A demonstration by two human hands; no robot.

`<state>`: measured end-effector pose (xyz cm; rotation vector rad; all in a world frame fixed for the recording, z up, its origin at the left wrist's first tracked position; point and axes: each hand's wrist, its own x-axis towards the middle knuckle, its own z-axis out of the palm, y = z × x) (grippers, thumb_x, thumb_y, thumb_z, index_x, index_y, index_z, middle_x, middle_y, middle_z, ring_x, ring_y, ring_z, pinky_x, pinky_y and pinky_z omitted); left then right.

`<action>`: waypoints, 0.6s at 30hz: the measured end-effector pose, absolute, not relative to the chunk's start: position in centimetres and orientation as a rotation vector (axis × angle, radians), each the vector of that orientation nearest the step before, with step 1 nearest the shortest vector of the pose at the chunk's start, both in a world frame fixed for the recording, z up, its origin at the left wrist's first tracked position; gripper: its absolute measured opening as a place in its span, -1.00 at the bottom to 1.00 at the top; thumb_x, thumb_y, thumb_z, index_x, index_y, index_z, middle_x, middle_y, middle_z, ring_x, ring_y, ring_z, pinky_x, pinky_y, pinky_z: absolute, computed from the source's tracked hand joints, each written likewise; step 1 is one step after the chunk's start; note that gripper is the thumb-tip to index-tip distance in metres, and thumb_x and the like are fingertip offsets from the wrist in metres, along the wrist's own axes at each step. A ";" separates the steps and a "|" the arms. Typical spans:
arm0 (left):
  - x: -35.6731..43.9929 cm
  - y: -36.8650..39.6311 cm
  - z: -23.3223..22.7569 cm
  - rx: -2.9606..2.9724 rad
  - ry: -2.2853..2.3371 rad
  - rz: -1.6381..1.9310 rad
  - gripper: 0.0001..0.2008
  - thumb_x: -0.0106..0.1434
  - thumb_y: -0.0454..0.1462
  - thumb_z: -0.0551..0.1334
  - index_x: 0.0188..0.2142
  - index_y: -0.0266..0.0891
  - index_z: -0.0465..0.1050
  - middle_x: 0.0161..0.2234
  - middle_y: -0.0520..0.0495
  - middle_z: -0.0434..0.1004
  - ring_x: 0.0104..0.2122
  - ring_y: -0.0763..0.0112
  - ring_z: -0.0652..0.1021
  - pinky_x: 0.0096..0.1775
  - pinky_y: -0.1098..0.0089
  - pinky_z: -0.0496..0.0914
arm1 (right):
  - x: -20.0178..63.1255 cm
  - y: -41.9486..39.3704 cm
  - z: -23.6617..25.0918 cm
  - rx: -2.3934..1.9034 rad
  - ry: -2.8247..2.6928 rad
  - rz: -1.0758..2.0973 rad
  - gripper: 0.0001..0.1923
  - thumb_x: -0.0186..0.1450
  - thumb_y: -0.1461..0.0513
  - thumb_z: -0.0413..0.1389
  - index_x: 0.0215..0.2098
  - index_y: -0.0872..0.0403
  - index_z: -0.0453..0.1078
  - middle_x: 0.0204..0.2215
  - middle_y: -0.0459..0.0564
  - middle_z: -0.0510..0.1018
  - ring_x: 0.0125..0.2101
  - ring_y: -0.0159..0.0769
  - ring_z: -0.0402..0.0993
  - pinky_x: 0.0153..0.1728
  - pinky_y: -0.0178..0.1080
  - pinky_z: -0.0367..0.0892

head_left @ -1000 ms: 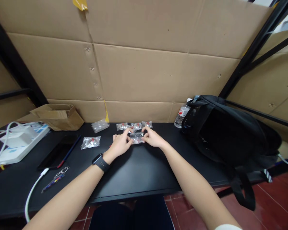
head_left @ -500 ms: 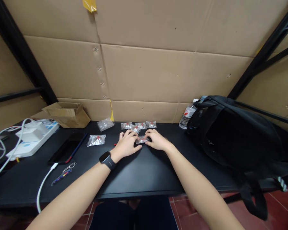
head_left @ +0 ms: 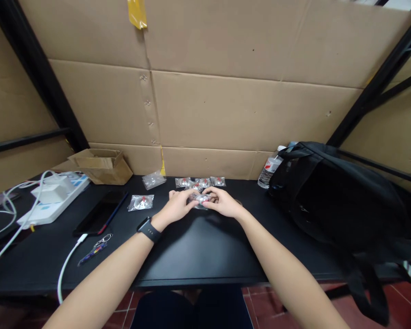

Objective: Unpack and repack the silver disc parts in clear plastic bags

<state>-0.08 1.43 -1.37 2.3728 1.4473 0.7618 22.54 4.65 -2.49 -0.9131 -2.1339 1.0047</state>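
Packet, small and clear, is pinched from both sides at frame centre by left hand and right hand, steadying it above the worktop.

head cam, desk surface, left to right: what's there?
White power strip with plugged chargers → black phone lying flat → lone clear plastic packet with red dot → left hand → right hand → clear water bottle → black backpack.

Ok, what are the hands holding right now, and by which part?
Both hands hold one small clear packet between them: the left hand pinches its left end, the right hand its right end.
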 end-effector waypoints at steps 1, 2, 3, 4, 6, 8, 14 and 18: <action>-0.8 1.6 -1.0 2.366 1.419 0.763 -0.71 0.35 -0.08 0.20 0.01 -0.04 0.48 -0.16 -0.02 0.68 -0.12 0.17 0.61 0.08 0.19 0.25 | 22.4 4.6 -2.6 -0.889 -2.110 1.046 -0.55 0.28 0.07 0.23 0.07 0.06 0.32 -0.36 -0.08 0.59 -0.36 -0.31 0.54 -0.29 -0.29 0.37; -1.8 1.9 -0.5 2.354 1.389 0.761 -0.69 0.33 -0.05 0.21 0.01 -0.06 0.49 -0.14 -0.04 0.68 -0.10 0.16 0.61 0.07 0.21 0.28 | 22.3 4.6 -2.6 -0.878 -2.091 1.069 -0.51 0.27 0.08 0.24 0.10 0.05 0.29 -0.38 -0.09 0.58 -0.37 -0.31 0.54 -0.29 -0.29 0.38; -3.0 2.1 0.0 2.334 1.371 0.748 -0.66 0.31 -0.02 0.22 -0.01 -0.07 0.51 -0.14 -0.06 0.68 -0.09 0.15 0.61 0.05 0.24 0.32 | 22.2 4.6 -2.7 -0.880 -2.076 1.078 -0.50 0.27 0.09 0.23 0.12 0.04 0.27 -0.39 -0.10 0.58 -0.38 -0.32 0.53 -0.29 -0.29 0.38; -4.6 2.4 0.5 2.298 1.369 0.740 -0.62 0.28 0.02 0.22 -0.02 -0.10 0.52 -0.13 -0.07 0.68 -0.09 0.14 0.60 0.02 0.26 0.35 | 22.2 4.6 -2.6 -0.890 -2.066 1.077 -0.50 0.28 0.09 0.22 0.13 0.04 0.26 -0.39 -0.10 0.58 -0.39 -0.33 0.52 -0.29 -0.28 0.38; -8.4 2.7 1.4 2.197 1.416 0.720 -0.54 0.20 0.09 0.25 -0.06 -0.13 0.54 -0.12 -0.08 0.67 -0.12 0.12 0.61 -0.05 0.29 0.41 | 22.2 4.6 -2.6 -0.914 -2.064 1.062 -0.52 0.28 0.09 0.21 0.12 0.03 0.27 -0.38 -0.09 0.57 -0.42 -0.36 0.49 -0.30 -0.29 0.37; -12.6 2.8 1.9 2.089 1.601 0.723 -0.47 0.10 0.15 0.29 -0.08 -0.11 0.55 -0.15 -0.04 0.68 -0.15 0.11 0.61 -0.09 0.30 0.44 | 22.4 4.6 -2.5 -0.925 -2.078 1.044 -0.52 0.27 0.09 0.21 0.11 0.03 0.28 -0.36 -0.09 0.56 -0.42 -0.37 0.48 -0.30 -0.29 0.37; -20.1 2.9 0.5 1.827 1.807 0.562 -0.42 -0.18 0.15 0.41 -0.27 -0.19 0.55 -0.35 -0.06 0.66 -0.27 0.09 0.61 -0.23 0.28 0.47 | 22.7 4.5 -2.4 -0.923 -2.139 1.059 -0.53 0.28 0.12 0.20 0.12 0.03 0.27 -0.33 -0.08 0.56 -0.39 -0.37 0.48 -0.31 -0.31 0.36; -20.2 3.5 -0.5 1.903 1.825 0.557 -0.44 -0.18 0.07 0.43 -0.24 -0.19 0.54 -0.27 -0.10 0.66 -0.19 0.10 0.62 -0.14 0.27 0.48 | 22.8 4.8 -2.7 -0.927 -2.194 0.988 -0.57 0.29 0.15 0.18 0.11 0.03 0.30 -0.32 -0.08 0.56 -0.38 -0.37 0.48 -0.29 -0.31 0.36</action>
